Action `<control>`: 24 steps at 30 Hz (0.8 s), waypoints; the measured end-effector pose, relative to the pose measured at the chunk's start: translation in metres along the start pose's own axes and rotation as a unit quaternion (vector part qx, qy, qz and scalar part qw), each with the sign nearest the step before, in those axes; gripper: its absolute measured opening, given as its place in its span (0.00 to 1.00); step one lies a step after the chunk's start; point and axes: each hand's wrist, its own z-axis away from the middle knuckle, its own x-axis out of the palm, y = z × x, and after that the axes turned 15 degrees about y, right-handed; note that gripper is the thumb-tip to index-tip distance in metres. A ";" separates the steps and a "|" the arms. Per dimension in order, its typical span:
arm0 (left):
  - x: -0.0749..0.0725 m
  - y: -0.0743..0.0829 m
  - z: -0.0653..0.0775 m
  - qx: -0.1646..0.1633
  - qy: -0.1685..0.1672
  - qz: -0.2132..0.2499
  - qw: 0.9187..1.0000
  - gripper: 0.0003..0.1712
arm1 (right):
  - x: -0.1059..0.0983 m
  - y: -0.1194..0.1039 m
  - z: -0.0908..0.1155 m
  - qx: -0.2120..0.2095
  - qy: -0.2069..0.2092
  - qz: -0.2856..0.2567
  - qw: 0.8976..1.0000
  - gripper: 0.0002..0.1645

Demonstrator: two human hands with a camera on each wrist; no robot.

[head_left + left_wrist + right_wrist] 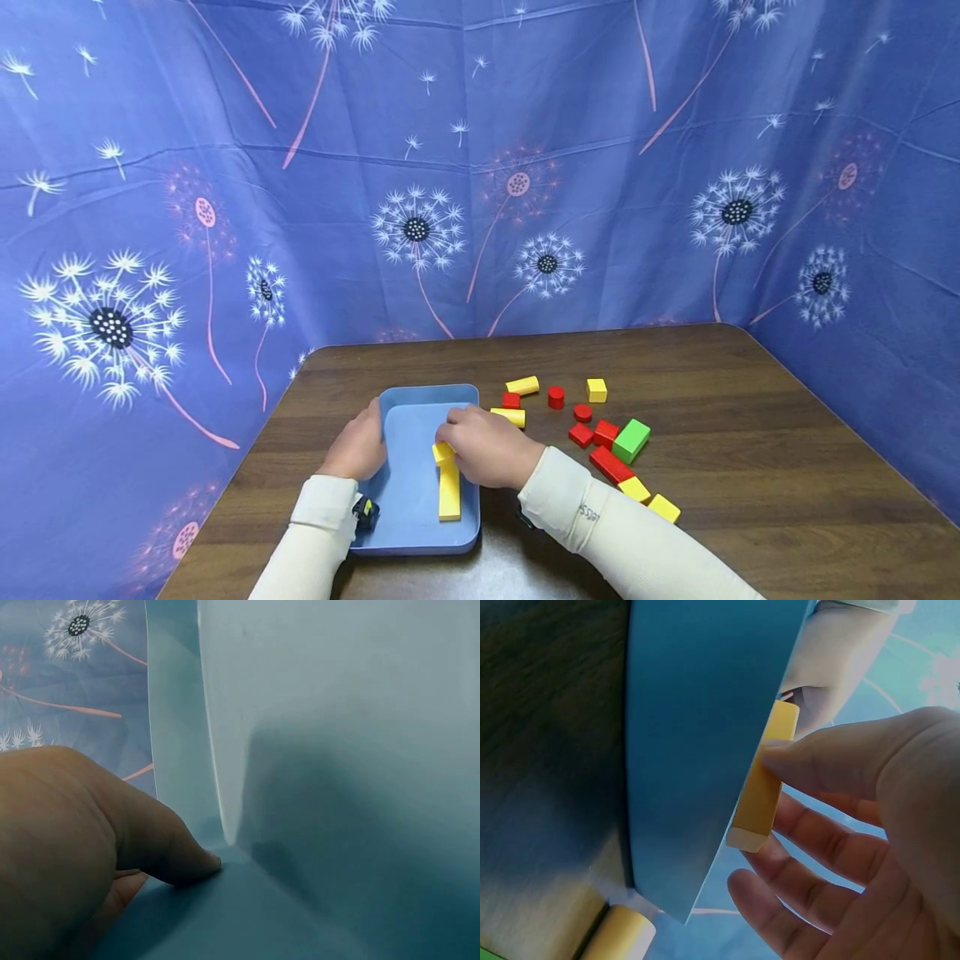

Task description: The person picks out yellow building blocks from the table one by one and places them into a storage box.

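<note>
A blue tray [405,508] sits on the table. My left hand [356,446] grips its left side; in the left wrist view, the thumb [176,847] presses inside the wall while the fingers go behind it. Over the tray's right part, my right hand [487,446] pinches a yellow block [443,452]. The right wrist view shows this yellow block [763,780] as a bar, between thumb and fingers, overlapping the tray's edge. A long yellow block [449,496] lies on the tray floor, partly covered by the held one in the head view.
Right of the tray lie two yellow cylinders [522,385], a yellow cube [596,390], red cylinders [556,397], several red blocks [611,465], a green block [632,441] and two yellow blocks [664,508]. A blue dandelion-patterned cloth [480,208] hangs around the brown table [750,433].
</note>
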 end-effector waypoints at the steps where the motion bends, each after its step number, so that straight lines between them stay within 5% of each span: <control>1: 0.001 0.000 0.000 -0.001 -0.001 0.002 1.000 0.38 | 0.001 0.000 0.000 0.000 -0.001 0.001 1.000 0.14; 24: 0.002 -0.002 0.000 -0.006 0.002 0.002 1.000 0.39 | 0.006 -0.004 -0.008 0.005 -0.013 0.008 1.000 0.13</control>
